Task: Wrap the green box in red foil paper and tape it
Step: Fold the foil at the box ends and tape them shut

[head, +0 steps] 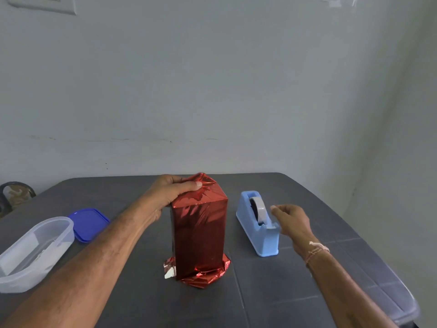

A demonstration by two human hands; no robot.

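At the far left edge of the frame, behind the table's corner, a dark rounded object shows only in part; what it is cannot be told. In the lower left a clear plastic container lies on the dark grey table, open side up. A blue lid lies flat just behind it, touching or nearly touching its far end.

The left forearm crosses from the lower left corner up to the middle of the frame. There the left hand grips the top of the wrapped box, with its thumb lying across the gathered paper and its fingers curled behind, pinching the bunched foil at the upper end.

The box stands upright at the centre of the table, tall and narrow. It is covered in red foil paper, so the box's own colour does not show. The foil is creased at the top and flares out loosely around the foot, where a silvery underside shows at the lower left.

Just right of the box, apart from it, stands a light blue tape dispenser holding a roll of tape. The right hand is beside the dispenser's near cutter end, its fingers loosely bent. Whether it touches the dispenser cannot be told. A thin thread band circles the wrist.

At the lower right a clear plastic piece lies along the table edge.
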